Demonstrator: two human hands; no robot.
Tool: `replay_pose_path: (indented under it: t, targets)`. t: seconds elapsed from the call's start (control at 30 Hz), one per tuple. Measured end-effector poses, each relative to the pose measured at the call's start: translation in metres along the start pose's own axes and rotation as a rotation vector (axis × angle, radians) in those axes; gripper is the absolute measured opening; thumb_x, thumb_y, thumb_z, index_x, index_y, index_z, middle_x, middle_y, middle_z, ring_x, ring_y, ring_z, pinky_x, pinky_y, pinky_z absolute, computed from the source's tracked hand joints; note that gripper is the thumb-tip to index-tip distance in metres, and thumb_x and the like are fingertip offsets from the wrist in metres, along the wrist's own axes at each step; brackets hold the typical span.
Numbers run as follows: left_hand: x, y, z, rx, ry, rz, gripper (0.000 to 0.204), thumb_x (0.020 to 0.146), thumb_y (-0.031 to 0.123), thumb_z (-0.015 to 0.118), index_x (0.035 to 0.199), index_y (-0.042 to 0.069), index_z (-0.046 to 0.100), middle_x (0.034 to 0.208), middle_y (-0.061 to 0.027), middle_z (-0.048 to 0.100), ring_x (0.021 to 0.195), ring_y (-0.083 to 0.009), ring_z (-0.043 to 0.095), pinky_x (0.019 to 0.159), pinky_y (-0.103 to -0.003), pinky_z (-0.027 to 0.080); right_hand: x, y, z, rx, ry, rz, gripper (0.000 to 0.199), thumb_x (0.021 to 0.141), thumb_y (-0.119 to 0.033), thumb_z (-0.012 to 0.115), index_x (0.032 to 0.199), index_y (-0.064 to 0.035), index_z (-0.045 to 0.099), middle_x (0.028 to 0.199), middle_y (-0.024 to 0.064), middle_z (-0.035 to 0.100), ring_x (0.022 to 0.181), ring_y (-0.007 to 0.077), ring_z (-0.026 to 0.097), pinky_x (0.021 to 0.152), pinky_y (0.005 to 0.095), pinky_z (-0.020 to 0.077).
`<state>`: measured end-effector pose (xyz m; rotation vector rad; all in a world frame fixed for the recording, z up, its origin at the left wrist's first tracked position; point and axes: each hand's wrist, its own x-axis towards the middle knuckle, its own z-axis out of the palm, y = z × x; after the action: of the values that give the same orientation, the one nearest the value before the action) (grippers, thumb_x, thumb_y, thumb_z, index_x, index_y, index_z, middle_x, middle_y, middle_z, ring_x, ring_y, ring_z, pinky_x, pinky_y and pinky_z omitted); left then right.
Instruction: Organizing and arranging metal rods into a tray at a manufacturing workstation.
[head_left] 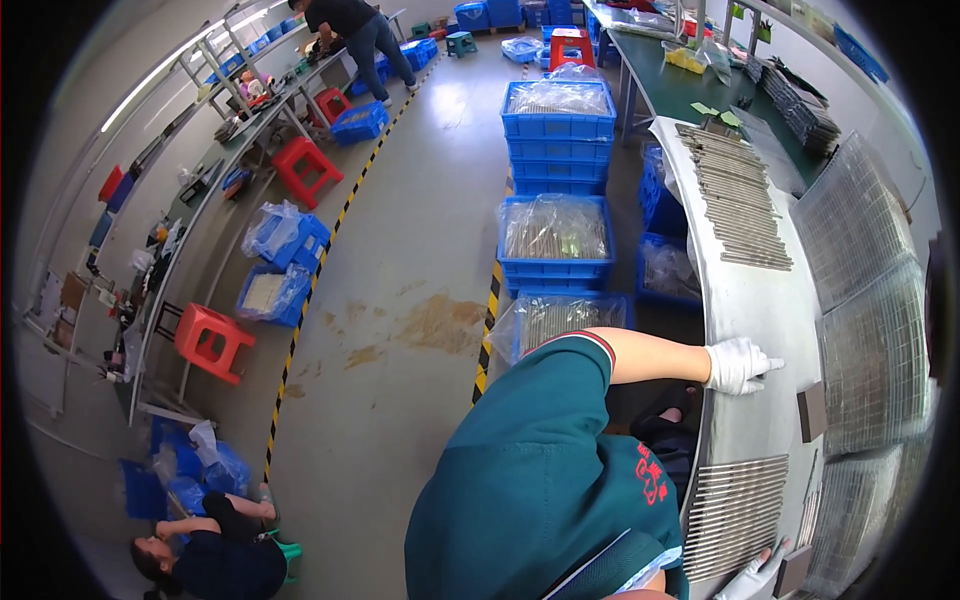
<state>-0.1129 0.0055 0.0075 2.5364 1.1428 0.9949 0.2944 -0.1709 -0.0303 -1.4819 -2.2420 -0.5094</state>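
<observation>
My left hand (pixel 738 366), in a white glove, rests on the pale tabletop (pixel 745 310), fingers pointing right and nothing seen in them. Beyond it lies a row of thin metal rods (pixel 732 195). A second row of metal rods (pixel 737 505) lies between my two hands. At the lower right edge, my right hand (pixel 757 577), also gloved, has its fingers stretched out beside the nearer rods and a brown block (pixel 793 571); part of it is cut off. Another brown block (pixel 812 412) sits right of my left hand. A few thin rods (pixel 809 515) lie near the right hand.
Clear plastic-wrapped stacks (pixel 872 345) line the table's right side. Blue crates (pixel 556 240) of wrapped rods stand on the floor to the left. Red stools (pixel 213 342) and benches stand further left. One person (pixel 225 555) sits lower left; another (pixel 360 40) stands at the back.
</observation>
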Motion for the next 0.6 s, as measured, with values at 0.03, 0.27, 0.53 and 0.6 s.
replay_pose_path:
  t: [0.03, 0.27, 0.53, 0.6]
  targets:
    - [0.0, -0.001, 0.0, -0.007, 0.011, 0.007, 0.052, 0.073, 0.025, 0.056, 0.117, 0.0, 0.044, 0.076, -0.014, 0.058, 0.072, -0.0328, 0.055, 0.068, -0.041, 0.044, 0.01, -0.014, -0.008, 0.003, -0.003, -0.001, 0.043, 0.089, -0.021, 0.044, 0.12, 0.0072, 0.038, 0.111, 0.0283, 0.048, 0.103, 0.0366, 0.049, 0.089, 0.042, 0.0407]
    - [0.0, 0.004, -0.006, 0.011, -0.033, -0.056, 0.05, 0.072, 0.024, 0.057, 0.116, 0.001, 0.046, 0.078, -0.0147, 0.06, 0.071, -0.033, 0.057, 0.068, -0.04, 0.045, 0.054, -0.069, -0.054, 0.134, -0.204, 0.409, 0.049, 0.09, -0.028, 0.04, 0.122, 0.0096, 0.036, 0.117, 0.0264, 0.046, 0.108, 0.0353, 0.046, 0.093, 0.0389, 0.037]
    - [-0.001, 0.007, -0.01, 0.001, -0.028, -0.078, 0.05, 0.072, 0.022, 0.057, 0.117, 0.001, 0.047, 0.079, -0.0158, 0.061, 0.071, -0.0334, 0.058, 0.068, -0.04, 0.046, 0.064, -0.08, -0.061, 0.187, -0.292, 0.578, 0.046, 0.09, -0.026, 0.04, 0.123, 0.0059, 0.038, 0.12, 0.0244, 0.045, 0.113, 0.0327, 0.042, 0.097, 0.0357, 0.0325]
    - [-0.003, 0.007, -0.012, -0.003, -0.018, -0.075, 0.05, 0.072, 0.022, 0.057, 0.117, 0.001, 0.047, 0.079, -0.0158, 0.061, 0.07, -0.0335, 0.058, 0.068, -0.04, 0.046, 0.061, -0.079, -0.054, 0.219, -0.215, 0.583, 0.044, 0.089, -0.024, 0.041, 0.123, 0.0051, 0.039, 0.121, 0.0233, 0.045, 0.113, 0.0318, 0.043, 0.097, 0.0352, 0.0325]
